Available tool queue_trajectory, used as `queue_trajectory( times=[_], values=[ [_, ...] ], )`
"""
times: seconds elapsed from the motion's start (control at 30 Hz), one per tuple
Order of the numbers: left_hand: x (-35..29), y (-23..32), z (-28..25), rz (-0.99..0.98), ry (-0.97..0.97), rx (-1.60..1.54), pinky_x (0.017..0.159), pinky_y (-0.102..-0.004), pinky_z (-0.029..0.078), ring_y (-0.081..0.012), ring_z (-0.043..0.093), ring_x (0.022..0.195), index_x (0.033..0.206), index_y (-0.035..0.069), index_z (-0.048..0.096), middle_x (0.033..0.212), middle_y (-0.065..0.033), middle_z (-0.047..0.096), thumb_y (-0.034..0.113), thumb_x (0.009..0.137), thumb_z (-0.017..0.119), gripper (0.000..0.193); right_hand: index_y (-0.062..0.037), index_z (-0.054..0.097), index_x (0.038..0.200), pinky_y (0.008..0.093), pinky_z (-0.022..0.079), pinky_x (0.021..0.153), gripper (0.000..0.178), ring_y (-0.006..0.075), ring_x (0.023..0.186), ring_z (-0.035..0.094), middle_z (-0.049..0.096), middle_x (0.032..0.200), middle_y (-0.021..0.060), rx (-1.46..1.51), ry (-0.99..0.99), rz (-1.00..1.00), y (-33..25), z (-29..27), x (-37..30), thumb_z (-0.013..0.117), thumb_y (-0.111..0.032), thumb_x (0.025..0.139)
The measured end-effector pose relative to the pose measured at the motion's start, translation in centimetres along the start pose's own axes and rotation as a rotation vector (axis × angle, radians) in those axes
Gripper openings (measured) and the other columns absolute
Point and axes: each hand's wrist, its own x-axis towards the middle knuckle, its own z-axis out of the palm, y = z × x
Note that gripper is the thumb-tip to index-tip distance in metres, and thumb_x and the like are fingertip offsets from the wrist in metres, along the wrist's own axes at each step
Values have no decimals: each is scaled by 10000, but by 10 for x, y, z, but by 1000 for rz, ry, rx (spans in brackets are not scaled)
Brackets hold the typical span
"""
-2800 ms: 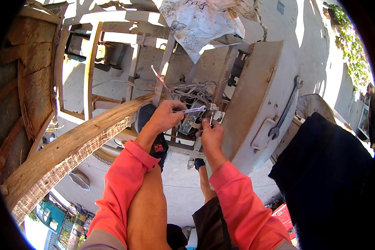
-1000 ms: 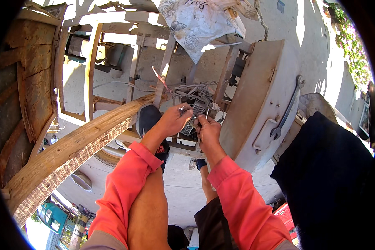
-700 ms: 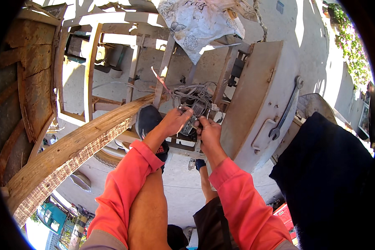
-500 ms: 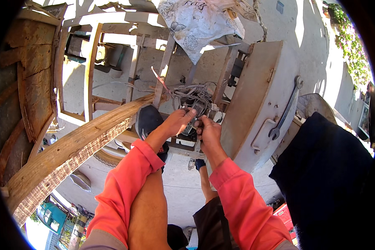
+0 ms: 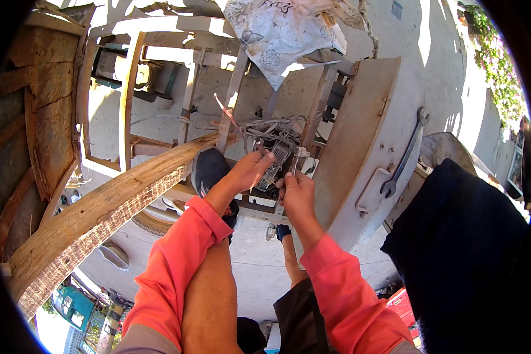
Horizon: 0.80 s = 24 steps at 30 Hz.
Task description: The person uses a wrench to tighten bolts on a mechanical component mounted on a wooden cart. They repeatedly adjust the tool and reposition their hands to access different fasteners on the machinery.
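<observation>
Both grips are closed: the left hand (image 5: 248, 172) is wrapped round a small ribbed metal part (image 5: 271, 171), while the right hand (image 5: 298, 194) pinches a thin metal tool (image 5: 294, 166) beside it. The part is best held steady below the wire bundle (image 5: 271, 131), with the wires kept untangled. Beyond, a wrench (image 5: 404, 153) hangs on the grey panel (image 5: 366, 130).

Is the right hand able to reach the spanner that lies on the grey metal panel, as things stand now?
Probably yes. The spanner lies bare on the grey panel, just right of the right hand, with nothing between them, though that hand seems busy at the wires.
</observation>
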Motion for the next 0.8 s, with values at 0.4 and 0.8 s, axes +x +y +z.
queue_trajectory(
  times=[0.4,0.8],
  values=[
    [-1,-8,-4,59,54,-16,754,-295,428,-132,509,820,1096,-15,596,871,-52,592,374,1004,451,426,89,349,1359,303,563,593,517,171,730,639,603,1025,139,79,-245,57,-35,-8,-28,486,19,866],
    [-8,8,-8,67,94,-29,845,-305,428,-139,534,924,1092,11,608,984,-57,626,361,1015,442,395,86,353,1360,289,526,781,757,141,953,560,513,1074,66,196,-490,-68,-37,-4,-27,689,118,683]
  ],
)
